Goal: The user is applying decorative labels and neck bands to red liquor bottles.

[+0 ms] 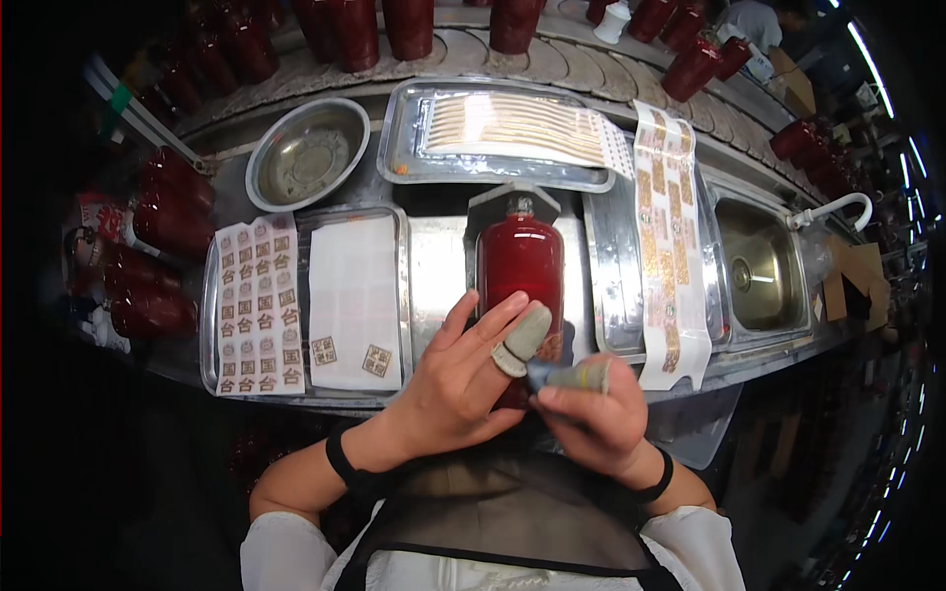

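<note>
A dark red glass bottle (522,258) lies in front of me, its neck pointing away, on a grey rest (554,205). My left hand (455,392) holds it at its lower part, fingers stretched over the glass. One left finger wears a grey-green finger cot with a rolled rim. Just to the right, my right hand (601,419) is closed at the bottle's near end, a similar cot on its index finger. Between its fingertips is a small dark blue-grey piece (540,374), too blurred to name. My hands hide the bottle's near end.
Metal trays with gold sticker sheets (258,305) and a mostly bare white sheet (357,266) stand left. A tray of gold strips (512,128) is behind the bottle; a long sticker sheet (672,246) lies right. Around are a basin (308,156), sink (757,266) and conveyor (453,47) with red bottles.
</note>
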